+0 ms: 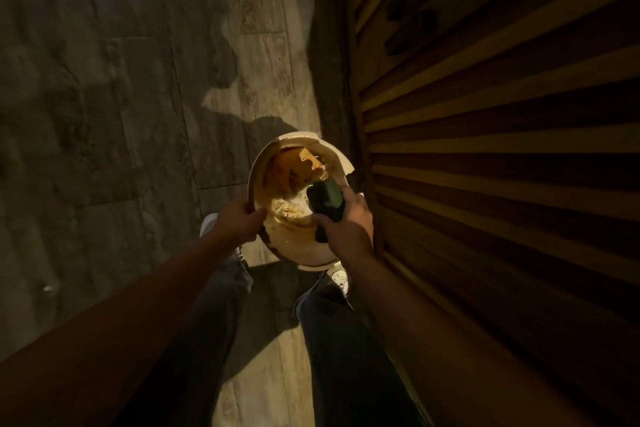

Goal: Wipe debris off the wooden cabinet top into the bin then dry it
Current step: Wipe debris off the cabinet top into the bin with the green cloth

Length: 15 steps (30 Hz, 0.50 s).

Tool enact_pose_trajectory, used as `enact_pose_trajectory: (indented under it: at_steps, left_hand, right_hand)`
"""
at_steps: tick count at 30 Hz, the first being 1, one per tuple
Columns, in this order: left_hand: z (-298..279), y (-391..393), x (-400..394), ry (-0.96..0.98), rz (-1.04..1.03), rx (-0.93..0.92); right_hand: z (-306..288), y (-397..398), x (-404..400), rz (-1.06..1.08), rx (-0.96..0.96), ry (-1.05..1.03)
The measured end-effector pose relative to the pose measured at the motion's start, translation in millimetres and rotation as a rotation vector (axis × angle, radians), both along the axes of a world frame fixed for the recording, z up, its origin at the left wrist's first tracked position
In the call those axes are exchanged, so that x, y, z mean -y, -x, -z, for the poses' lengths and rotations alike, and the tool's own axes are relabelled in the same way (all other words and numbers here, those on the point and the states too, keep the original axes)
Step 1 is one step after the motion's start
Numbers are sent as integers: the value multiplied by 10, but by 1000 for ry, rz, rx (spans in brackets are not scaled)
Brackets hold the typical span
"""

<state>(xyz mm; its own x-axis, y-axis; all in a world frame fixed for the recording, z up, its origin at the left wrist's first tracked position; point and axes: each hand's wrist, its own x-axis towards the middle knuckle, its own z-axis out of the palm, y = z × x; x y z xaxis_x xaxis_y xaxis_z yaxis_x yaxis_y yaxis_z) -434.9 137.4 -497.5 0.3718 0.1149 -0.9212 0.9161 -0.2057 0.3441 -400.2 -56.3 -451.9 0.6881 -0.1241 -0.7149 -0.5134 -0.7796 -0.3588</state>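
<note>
1. 2 bare forearms reach forward and down over dark trousers and pale shoes (pixel 337 276).
2. Left hand (pixel 239 222) curls its fingers around the near-left rim of a round, pale bin (pixel 258 163), which stands on the floor between the feet.
3. Right hand (pixel 346 225) grips a dark green sponge (pixel 327 199), held over the bin's right side.
4. Scraps and crumbs (pixel 294 184) lie inside the bin, so some debris seems already dumped.
5. Slatted wooden cabinet (pixel 502 149) rises just right of the bin; its top is out of view, so remaining wiping cannot be judged. Drying appears still to come.
6. Beyond lies wood-plank floor (pixel 138 80) crossed by shadows.
</note>
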Motion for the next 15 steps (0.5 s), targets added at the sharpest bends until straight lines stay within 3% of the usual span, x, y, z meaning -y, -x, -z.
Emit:
enact_pose_trajectory:
  at_steps: [4, 10, 15]
  left_hand:
    - [-332, 23, -131, 38, -77, -122]
    - [-1319, -42, -157, -10, 1, 5]
    - [-2621, -121, 9, 281, -44, 127]
  right_hand:
    - [-467, -22, 34, -17, 11, 15]
    - [-1359, -39, 16, -18, 107, -22]
    - [-2387, 10, -49, 34, 133, -144]
